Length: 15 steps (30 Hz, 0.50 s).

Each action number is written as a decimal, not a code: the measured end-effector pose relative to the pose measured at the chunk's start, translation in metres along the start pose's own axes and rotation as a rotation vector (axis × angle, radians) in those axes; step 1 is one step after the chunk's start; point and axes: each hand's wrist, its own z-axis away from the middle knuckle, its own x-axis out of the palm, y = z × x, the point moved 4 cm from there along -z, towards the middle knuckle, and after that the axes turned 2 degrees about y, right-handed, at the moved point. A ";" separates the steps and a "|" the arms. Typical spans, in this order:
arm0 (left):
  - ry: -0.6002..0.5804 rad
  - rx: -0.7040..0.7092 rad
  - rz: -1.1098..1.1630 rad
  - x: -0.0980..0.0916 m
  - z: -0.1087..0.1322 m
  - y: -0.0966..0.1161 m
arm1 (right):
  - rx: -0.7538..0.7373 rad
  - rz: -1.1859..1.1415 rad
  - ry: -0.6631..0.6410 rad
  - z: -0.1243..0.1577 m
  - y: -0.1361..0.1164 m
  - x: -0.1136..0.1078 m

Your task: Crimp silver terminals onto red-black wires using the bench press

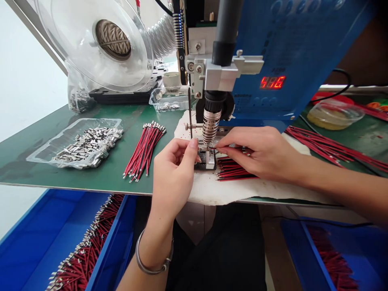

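The left hand [174, 171] rises from six o'clock with its fingers curled, the thumb and forefinger pinched at a small metal block [207, 158] that sits on a white cloth [212, 190] at the centre of the green table [115, 173]. What the fingertips grip is too small to tell. The right hand [260, 153] comes in from three o'clock, lying flat and low, its thumb and forefinger nipped together on a thin wire end right at the block, just opposite the left fingertips. Under the right palm lies a pile of red and black wires [233, 171], partly covered by the hand.

Directly above the block, at twelve o'clock, hangs a ribbed metal nozzle [210, 125] fixed to a blue machine [273, 48] with a red number display [272, 82]. The nozzle stands just over the fingertips and hides part of the block.

At nine o'clock from the hands lies a bundle of red wires with metal tips [145, 147], and further out at nine o'clock a clear plastic tray of small metal sleeves [81, 143]. At eleven o'clock a clear reel [100, 40] stands tilted. At two o'clock more red wires [333, 147] stretch along the table beside a clear dish [335, 113]. Below the table edge, at seven o'clock, a blue bin [45, 238] holds tipped red wires; another blue bin [333, 254] sits at four o'clock.
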 end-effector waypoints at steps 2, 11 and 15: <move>0.004 0.002 -0.006 0.000 0.000 0.000 | -0.007 -0.004 0.003 0.000 0.000 -0.001; 0.108 0.020 -0.004 -0.008 0.015 -0.001 | 0.011 -0.036 0.036 0.002 0.000 0.000; 0.165 0.071 -0.110 -0.011 0.037 0.002 | -0.032 -0.018 0.083 0.002 -0.004 -0.002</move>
